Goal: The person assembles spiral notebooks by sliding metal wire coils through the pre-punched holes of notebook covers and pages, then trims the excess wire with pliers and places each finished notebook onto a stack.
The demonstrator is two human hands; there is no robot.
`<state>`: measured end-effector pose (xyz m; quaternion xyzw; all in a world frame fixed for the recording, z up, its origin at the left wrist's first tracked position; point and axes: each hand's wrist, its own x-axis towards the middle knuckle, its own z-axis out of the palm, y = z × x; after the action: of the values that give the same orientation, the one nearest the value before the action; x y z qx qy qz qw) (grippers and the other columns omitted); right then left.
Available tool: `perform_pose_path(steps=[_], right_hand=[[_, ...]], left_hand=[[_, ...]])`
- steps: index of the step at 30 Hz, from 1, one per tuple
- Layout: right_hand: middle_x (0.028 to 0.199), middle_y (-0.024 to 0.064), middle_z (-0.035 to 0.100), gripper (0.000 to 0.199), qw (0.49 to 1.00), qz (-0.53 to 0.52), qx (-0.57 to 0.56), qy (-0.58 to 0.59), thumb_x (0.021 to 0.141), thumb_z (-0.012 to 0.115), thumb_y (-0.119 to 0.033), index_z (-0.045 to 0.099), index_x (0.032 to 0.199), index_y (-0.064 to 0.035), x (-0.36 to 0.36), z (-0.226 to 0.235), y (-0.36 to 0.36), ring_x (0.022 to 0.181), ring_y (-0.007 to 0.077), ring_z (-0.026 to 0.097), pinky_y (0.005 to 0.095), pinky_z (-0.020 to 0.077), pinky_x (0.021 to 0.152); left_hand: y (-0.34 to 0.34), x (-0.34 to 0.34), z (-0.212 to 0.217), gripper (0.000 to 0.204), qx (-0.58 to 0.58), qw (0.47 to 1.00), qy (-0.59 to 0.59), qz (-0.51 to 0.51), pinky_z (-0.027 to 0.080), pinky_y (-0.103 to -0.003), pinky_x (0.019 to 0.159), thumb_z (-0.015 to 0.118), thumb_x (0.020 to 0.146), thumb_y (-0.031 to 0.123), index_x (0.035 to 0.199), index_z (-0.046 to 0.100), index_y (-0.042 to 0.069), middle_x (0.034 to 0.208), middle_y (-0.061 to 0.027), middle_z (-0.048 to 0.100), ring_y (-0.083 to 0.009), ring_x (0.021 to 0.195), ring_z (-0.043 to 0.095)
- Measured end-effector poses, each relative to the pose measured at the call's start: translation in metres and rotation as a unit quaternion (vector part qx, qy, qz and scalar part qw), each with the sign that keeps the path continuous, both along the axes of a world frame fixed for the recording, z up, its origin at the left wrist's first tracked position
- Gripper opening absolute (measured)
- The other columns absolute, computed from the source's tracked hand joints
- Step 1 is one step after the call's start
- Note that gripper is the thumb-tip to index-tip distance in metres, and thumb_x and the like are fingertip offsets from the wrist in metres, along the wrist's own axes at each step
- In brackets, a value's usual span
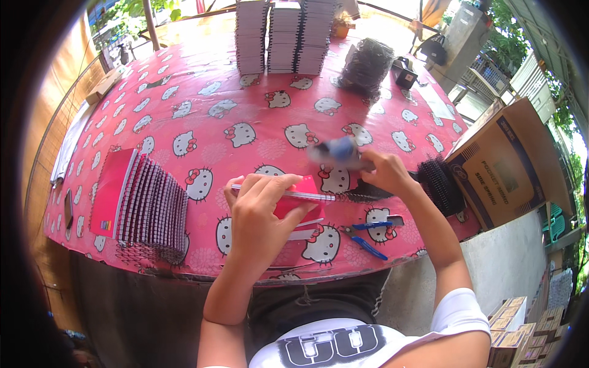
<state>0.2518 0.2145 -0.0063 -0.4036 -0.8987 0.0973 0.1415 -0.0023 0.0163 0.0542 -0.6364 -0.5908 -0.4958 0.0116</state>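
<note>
My left hand (261, 199) is closed around a thin spiral-type notebook (307, 195), held edge-on above the table. Below it lies a pink-covered notebook (293, 205), partly hidden by that hand. A dark spiral coil (368, 195) stretches from the held notebook's right end towards the right. Over this coil, my right hand (388, 173) has its fingers closed on a blue and grey object (339, 151), too smeared by motion to name. Blue-handled cutting pliers (367, 238) rest on the table below my right hand.
Bound pink notebooks (147, 205) are stacked at the left. Tall notebook stacks (283, 40) stand at the back, beside a black wrapped bundle (368, 61). Black coils (440, 187) lie right, against an open cardboard box (500, 162). A phone-like object (68, 208) lies near the left edge.
</note>
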Motion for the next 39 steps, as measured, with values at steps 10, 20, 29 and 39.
perform_pose_path(steps=[10,20,29,39], right_hand=[[0.085,0.0027,0.066,0.032,0.929,0.127,-0.199,0.285,0.074,0.074,-0.011,0.062,0.103,-0.0021,-0.039,0.067,-0.023,0.074,0.0132,0.061,0.0284,0.0504,0.068],[0.082,0.0077,0.069,0.031,0.931,0.173,-0.143,0.288,0.062,0.071,-0.006,0.062,0.092,-0.0031,-0.078,0.068,-0.020,0.074,0.0211,0.063,0.0340,0.0500,0.067],[0.082,0.0080,0.066,0.036,0.953,0.139,-0.078,0.260,0.061,0.071,0.003,0.059,0.095,-0.0019,-0.112,0.076,-0.025,0.077,0.0135,0.061,0.0312,0.0503,0.070],[0.099,0.0193,0.065,0.043,0.987,-0.156,0.049,-0.008,0.065,0.068,-0.003,0.056,0.106,-0.0044,-0.045,0.032,-0.026,0.095,0.0403,0.062,0.0434,0.0502,0.080]], left_hand=[[0.005,-0.005,-0.003,0.033,0.001,1.000,0.006,0.007,0.035,-0.038,0.093,0.084,0.066,0.021,0.092,0.066,0.011,0.080,-0.0002,0.065,-0.0196,0.088,0.061],[0.001,-0.018,-0.016,0.038,0.028,0.991,-0.118,0.049,0.050,-0.036,0.080,0.082,0.072,0.008,0.105,0.063,0.004,0.098,-0.0082,0.064,-0.0235,0.091,0.063],[-0.006,-0.026,-0.029,0.036,0.040,0.878,-0.470,-0.080,0.052,-0.023,0.077,0.073,0.081,-0.003,0.116,0.062,-0.001,0.103,-0.0070,0.067,-0.0103,0.091,0.063],[-0.010,-0.039,-0.030,0.035,0.004,0.831,-0.536,-0.148,0.056,-0.026,0.079,0.071,0.077,-0.013,0.110,0.066,-0.002,0.097,-0.0099,0.070,-0.0132,0.088,0.066]])
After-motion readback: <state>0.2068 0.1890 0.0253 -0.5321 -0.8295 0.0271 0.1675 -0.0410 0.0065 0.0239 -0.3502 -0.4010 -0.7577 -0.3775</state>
